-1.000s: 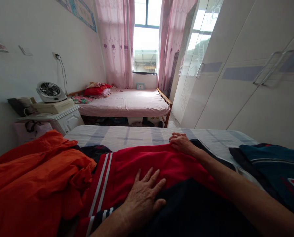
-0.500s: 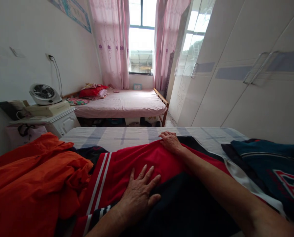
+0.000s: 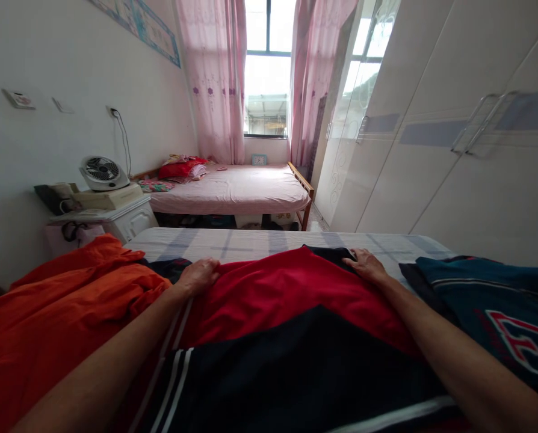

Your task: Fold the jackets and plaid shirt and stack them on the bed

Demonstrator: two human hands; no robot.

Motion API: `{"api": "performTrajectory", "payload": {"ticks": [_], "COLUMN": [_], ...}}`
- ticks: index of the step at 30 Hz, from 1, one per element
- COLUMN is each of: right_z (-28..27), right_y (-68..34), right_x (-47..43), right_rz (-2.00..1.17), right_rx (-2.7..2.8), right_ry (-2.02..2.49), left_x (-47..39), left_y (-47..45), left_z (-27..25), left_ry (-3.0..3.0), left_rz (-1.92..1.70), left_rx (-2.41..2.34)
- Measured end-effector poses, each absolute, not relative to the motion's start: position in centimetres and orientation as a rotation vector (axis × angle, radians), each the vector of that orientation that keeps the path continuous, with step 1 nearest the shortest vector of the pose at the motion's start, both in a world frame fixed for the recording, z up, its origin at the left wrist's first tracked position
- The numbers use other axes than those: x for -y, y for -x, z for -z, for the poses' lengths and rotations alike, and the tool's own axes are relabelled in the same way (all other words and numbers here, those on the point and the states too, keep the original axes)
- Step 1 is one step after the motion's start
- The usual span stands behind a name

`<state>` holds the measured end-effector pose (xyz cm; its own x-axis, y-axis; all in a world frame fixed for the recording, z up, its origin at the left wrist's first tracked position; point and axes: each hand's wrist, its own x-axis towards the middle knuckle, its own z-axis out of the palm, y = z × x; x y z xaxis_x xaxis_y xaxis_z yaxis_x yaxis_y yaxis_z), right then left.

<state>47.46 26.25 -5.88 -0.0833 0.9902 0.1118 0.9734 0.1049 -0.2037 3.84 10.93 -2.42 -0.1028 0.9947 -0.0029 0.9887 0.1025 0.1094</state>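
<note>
A red and navy garment [image 3: 269,288] with white stripes lies spread on the bed in front of me, its fabric slightly raised in the middle. My left hand [image 3: 200,275] is closed on its far left edge, fingertips curled under. At the far right, my right hand [image 3: 366,264] grips the navy edge, fingers bent over it. Left of the garment is a crumpled orange jacket [image 3: 79,300], close by my left forearm. A dark teal garment [image 3: 490,288] with a red and white letter lies to the right of my right arm.
The checked bed sheet [image 3: 246,239] shows beyond the clothes. Farther back stand a second bed [image 3: 246,186] with a pink sheet and a small cabinet [image 3: 136,222] with a fan [image 3: 104,173] above it. A white wardrobe [image 3: 431,192] lines the right side.
My left hand has gone from lying flat on the garment to holding its far left edge. My right hand has shifted right along the far edge. The navy part now lies flatter across the front.
</note>
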Motion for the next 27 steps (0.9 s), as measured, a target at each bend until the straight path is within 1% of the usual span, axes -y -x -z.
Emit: {"api": "performTrajectory", "payload": {"ticks": [7, 11, 14, 20, 23, 25, 27], "right_z": [5.5, 5.7, 5.2, 1.4, 0.3, 0.6, 1.7], "right_y": [-48.3, -48.2, -47.5, -48.6, -51.6, -53.9, -55.6], "right_x": [-27.0, -27.0, -26.8, -23.5, -19.5, -16.4, -13.6], "right_rz": [-0.167, -0.246, -0.336, -0.424, -0.576, -0.708, -0.836], "right_rx": [1.982, 2.005, 1.994, 1.839, 1.709, 1.679, 1.745], "right_ry": [2.052, 1.917, 1.849, 1.618, 1.395, 1.340, 1.401], "left_x": [-11.8, -12.1, -12.4, -9.9, -6.1, -3.2, -0.9], "left_y": [-2.9, -2.4, -2.3, -3.1, -3.0, -2.7, -2.5], "left_z": [3.4, 2.7, 2.0, 0.5, 0.3, 0.7, 1.3], "left_ry": [-1.880, -1.979, -2.052, -2.228, -2.464, -2.758, -2.997], "left_rz": [-0.216, -0.207, -0.199, -0.395, -0.604, -0.707, -0.652], "left_rx": [-2.340, -2.170, -2.139, -2.248, -2.190, -1.984, -1.727]}}
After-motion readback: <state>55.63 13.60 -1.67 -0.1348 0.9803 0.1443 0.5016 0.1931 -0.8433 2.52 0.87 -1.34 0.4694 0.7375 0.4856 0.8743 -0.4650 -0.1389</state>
